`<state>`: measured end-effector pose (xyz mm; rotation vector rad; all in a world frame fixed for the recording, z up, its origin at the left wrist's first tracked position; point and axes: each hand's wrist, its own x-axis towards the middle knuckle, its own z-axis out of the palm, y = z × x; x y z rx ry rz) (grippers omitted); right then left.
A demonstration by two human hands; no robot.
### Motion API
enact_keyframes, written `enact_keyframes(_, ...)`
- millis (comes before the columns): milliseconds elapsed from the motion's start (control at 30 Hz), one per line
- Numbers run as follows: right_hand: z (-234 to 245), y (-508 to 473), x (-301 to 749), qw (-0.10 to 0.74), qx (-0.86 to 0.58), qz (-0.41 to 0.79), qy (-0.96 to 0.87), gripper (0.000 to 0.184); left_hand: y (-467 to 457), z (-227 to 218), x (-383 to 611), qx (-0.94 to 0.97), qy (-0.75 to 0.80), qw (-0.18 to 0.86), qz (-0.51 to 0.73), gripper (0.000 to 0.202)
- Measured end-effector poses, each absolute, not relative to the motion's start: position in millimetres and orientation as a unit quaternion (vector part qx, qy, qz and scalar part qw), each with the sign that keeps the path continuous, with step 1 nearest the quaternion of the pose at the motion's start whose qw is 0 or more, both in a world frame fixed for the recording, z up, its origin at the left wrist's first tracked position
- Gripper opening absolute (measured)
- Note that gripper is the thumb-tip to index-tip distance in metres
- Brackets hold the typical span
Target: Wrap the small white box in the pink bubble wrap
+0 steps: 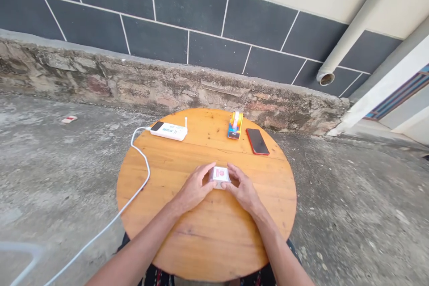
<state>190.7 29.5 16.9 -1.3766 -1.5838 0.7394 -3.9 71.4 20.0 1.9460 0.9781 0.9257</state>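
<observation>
A small white box (220,174) with a red print on top, seemingly in clear wrapping, sits near the middle of the round wooden table (208,237). My left hand (197,186) grips its left side, thumb at the near edge and fingers along the far left. From the other side my right hand (243,187) holds it, thumb on the near right corner and fingers curved behind. Both hands rest low over the tabletop, and the box's underside is hidden.
A white power bank (169,131) with a white cable (147,167) lies at the back left. Toward the back right stand a yellow and blue tape dispenser (235,126) and a red-edged phone (258,141). Beyond the table are a stone wall base (161,82) and a drainpipe (358,22).
</observation>
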Motion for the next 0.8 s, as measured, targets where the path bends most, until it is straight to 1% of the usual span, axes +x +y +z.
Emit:
enact_keyframes(133, 8, 31, 193, 0.428, -0.571, 0.292, -0.637, 0.066, 75, 10, -8, 0.765, 0.385, 0.378, 0.35, 0.052)
enact_keyframes(400, 3, 30, 194, 0.41, -0.575, 0.279, -0.651, 0.07, 75, 12, -7, 0.771, 0.381, 0.38, 0.341, 0.052)
enact_keyframes(467, 5, 27, 194, 0.412, -0.567, 0.281, -0.655, 0.077, 72, 13, -8, 0.77, 0.385, 0.376, 0.342, 0.056)
enact_keyframes(567, 10, 23, 197, 0.424, -0.545, 0.309, -0.654, 0.087, 68, 17, -12, 0.762, 0.389, 0.399, 0.329, 0.069)
enact_keyframes(667, 14, 19, 199, 0.425, -0.533, 0.333, -0.652, 0.089, 65, 24, -18, 0.747, 0.393, 0.437, 0.31, 0.08)
enact_keyframes(800, 14, 16, 198, 0.415, -0.539, 0.334, -0.653, 0.086, 63, 28, -19, 0.743, 0.404, 0.44, 0.302, 0.081)
